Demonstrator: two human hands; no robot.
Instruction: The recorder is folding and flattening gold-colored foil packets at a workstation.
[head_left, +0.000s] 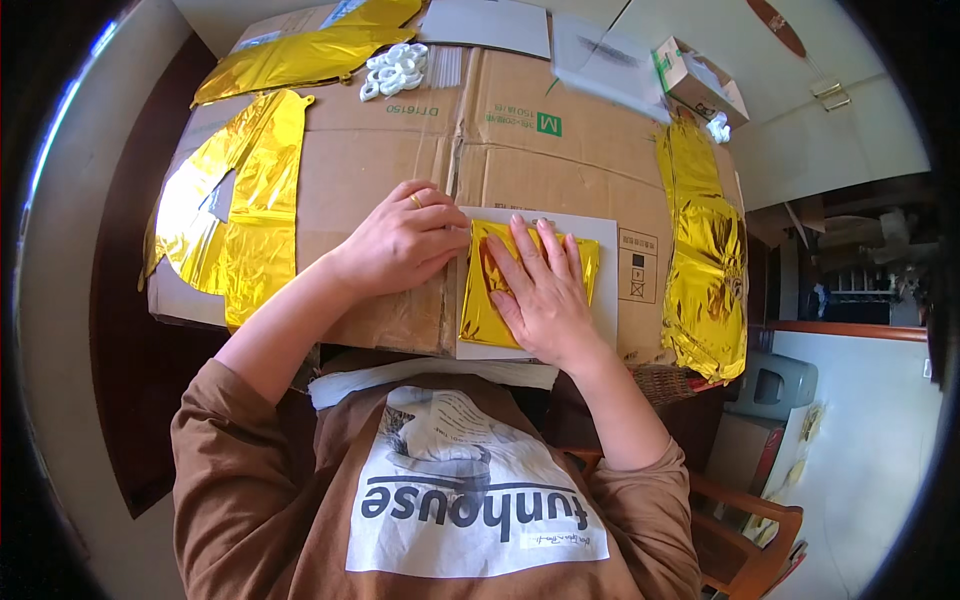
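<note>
A gold foil balloon (478,318), folded into a flat square, lies on a white card (607,300) near the front edge of the cardboard. My right hand (548,290) rests flat on the foil, with its fingers stretched out and spread. Just left of the card is my left hand (405,240), its fingers curled together and the tips touching the card's upper left edge. What those fingertips pinch, if anything, is hidden from view.
Flat gold foil balloons lie at the left (265,205), far left (300,62) and right (708,250) of the cardboard surface (390,150). Towards the back are white rings (395,70), a white sheet (485,25), a clear plastic bag (605,65) and a small open box (700,80).
</note>
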